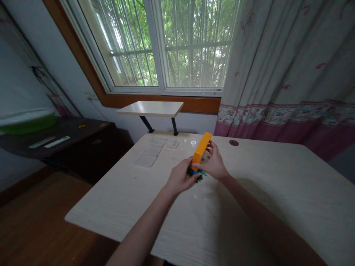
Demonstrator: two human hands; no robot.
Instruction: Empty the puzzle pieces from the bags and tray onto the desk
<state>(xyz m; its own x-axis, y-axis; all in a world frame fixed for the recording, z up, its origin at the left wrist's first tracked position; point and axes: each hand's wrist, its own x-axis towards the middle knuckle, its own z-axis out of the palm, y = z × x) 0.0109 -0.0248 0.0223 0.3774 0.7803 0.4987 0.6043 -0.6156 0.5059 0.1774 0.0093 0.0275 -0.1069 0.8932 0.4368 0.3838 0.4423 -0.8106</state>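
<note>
Gripping the orange box [203, 146] in your right hand [217, 162], you have it tilted over the table [124, 207], its raised end toward one o'clock. Your left hand [180, 177] curls, partly closed, at its lower end, around small coloured pieces [199, 173]; I cannot tell whether it grips them. Handling looks underway rather than finished: the box is not set down and the pieces sit bunched, not laid out. How many remain inside is hidden, so what is left is unclear. From your hands, a larger clear sheet [151, 153] lies at ten o'clock, and a raised shelf [151, 108] stands at eleven. You show no readable brand, label or writing.
</note>
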